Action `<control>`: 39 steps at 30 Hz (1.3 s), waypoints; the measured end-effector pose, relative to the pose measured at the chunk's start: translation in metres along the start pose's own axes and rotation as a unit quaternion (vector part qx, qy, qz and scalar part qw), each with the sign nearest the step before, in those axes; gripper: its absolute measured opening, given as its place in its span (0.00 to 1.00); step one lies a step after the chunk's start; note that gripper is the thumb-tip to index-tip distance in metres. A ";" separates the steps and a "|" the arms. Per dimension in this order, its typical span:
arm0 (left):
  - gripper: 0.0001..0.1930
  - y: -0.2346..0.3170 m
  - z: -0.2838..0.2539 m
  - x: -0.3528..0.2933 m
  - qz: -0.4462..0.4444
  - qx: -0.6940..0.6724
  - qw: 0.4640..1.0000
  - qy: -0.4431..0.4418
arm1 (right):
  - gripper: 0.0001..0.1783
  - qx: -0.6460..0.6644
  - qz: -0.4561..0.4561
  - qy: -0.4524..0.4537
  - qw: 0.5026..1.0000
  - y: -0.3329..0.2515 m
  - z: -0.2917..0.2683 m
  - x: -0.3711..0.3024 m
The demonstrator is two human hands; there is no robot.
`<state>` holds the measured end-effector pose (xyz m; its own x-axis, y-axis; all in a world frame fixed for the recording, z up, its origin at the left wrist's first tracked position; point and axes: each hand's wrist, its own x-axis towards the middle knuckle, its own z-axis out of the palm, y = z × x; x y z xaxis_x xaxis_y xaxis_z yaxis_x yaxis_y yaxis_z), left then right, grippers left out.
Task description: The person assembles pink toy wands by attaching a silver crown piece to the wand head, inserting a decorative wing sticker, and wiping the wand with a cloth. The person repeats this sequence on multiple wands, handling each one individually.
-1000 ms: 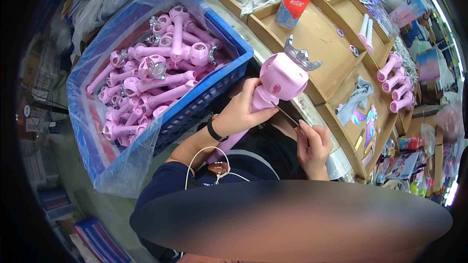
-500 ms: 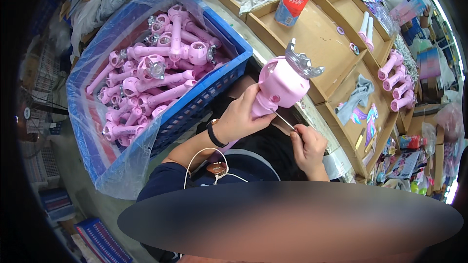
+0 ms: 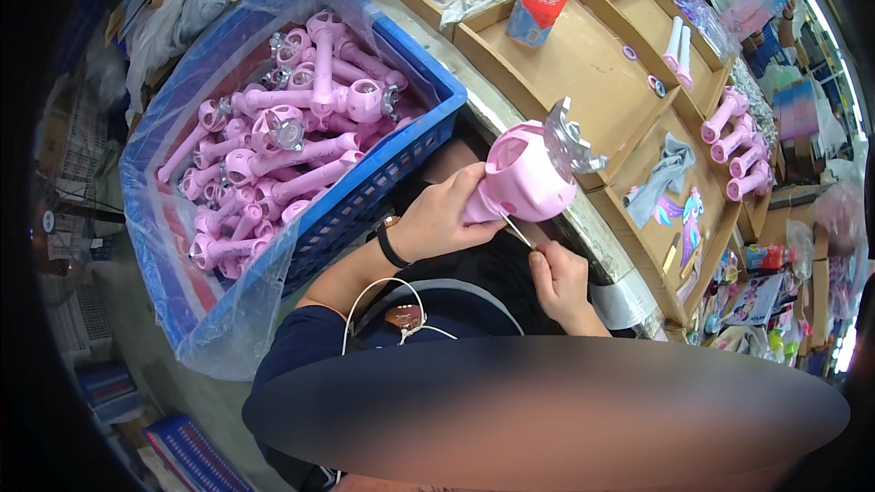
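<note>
A person's bare left forearm (image 3: 342, 282) slants up and to the right to a nearly straight left wrist (image 3: 375, 260), the left grip (image 3: 447, 217) held farther forward of the two, its fingers (image 3: 467, 184) wrapped over the far side and its thumb (image 3: 478, 235) stretched along the near side in a firm clasp. Just behind and to the right, the right grip (image 3: 561, 282) is tightly curled, thumb and forefinger pinched together and aimed forward and left, with only a short stretch of the right forearm (image 3: 591, 323) showing.
</note>
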<state>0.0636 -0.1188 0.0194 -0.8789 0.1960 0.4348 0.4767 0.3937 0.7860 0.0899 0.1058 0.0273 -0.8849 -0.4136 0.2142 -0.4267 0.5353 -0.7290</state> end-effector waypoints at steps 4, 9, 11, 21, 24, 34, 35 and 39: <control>0.34 -0.004 0.000 -0.002 0.025 -0.016 1.000 -0.002 | 0.17 0.217 0.121 -0.080 0.965 -0.002 -0.005 -0.006; 0.38 -0.016 0.002 -0.001 0.095 -0.028 0.995 -0.001 | 0.23 0.624 0.377 -0.235 0.643 -0.001 -0.006 -0.006; 0.38 -0.020 0.004 -0.002 0.092 -0.037 0.995 -0.006 | 0.23 0.641 0.404 -0.254 0.601 0.002 -0.008 -0.004; 0.49 -0.017 0.004 -0.006 -0.173 -0.460 0.870 -0.024 | 0.08 -0.055 -0.077 0.059 0.994 -0.023 -0.002 -0.003; 0.57 -0.010 0.010 -0.008 -0.166 -0.492 0.854 0.035 | 0.09 -0.088 -0.111 0.057 0.988 -0.027 -0.004 0.000; 0.32 -0.015 0.010 -0.012 -0.170 -0.423 0.890 -0.001 | 0.06 0.152 -0.031 -0.060 0.986 -0.025 -0.007 -0.006; 0.32 -0.016 0.009 -0.010 -0.066 -0.276 0.959 -0.028 | 0.07 0.172 -0.010 -0.068 0.983 -0.025 -0.006 -0.007; 0.52 -0.007 0.009 -0.012 -0.233 -0.522 0.820 0.022 | 0.12 0.275 0.087 -0.113 0.951 -0.021 -0.006 -0.011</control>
<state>0.0705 -0.1155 0.0046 -0.9793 0.2014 -0.0224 -0.1360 -0.5711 0.8095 0.1071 0.1031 0.0440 -0.8442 -0.5344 -0.0412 -0.0596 0.1700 -0.9836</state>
